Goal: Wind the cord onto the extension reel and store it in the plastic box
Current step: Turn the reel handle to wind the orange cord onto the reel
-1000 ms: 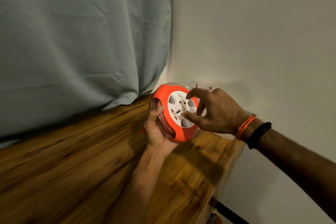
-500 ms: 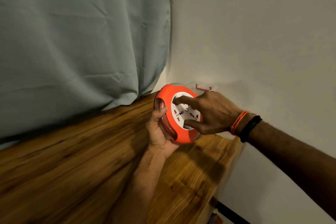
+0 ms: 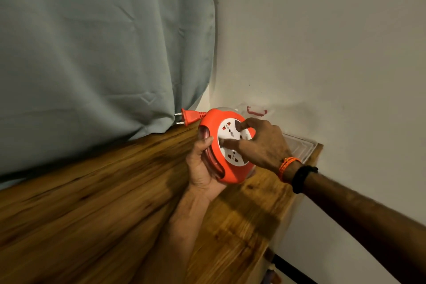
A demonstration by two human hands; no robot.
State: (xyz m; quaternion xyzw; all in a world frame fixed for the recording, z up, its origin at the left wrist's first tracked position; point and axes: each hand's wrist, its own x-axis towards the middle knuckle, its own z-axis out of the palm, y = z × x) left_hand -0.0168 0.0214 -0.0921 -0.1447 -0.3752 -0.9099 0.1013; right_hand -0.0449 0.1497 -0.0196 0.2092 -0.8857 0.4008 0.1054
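Note:
An orange extension reel (image 3: 215, 131) with a white socket face is held upright above the wooden table (image 3: 103, 203). My left hand (image 3: 200, 166) grips its rim from below and left, thumb on the wound cord. On the white socket disc rests my right hand (image 3: 260, 145), with fingers pressed into it. The orange plug (image 3: 189, 117) sticks out at the reel's upper left, its two pins pointing left. Behind the reel, against the wall, lies the clear plastic box (image 3: 299, 145) with a red handle (image 3: 256, 110); most of it is hidden.
A grey-blue curtain (image 3: 103, 53) hangs down to the table along the back left. A pale wall (image 3: 322, 53) closes the right side. The table's right edge (image 3: 306, 182) drops off just past the box.
The plug has come into view at the reel's upper left, drawn up against the housing. My right hand has turned the white disc, and the reel sits slightly lower.

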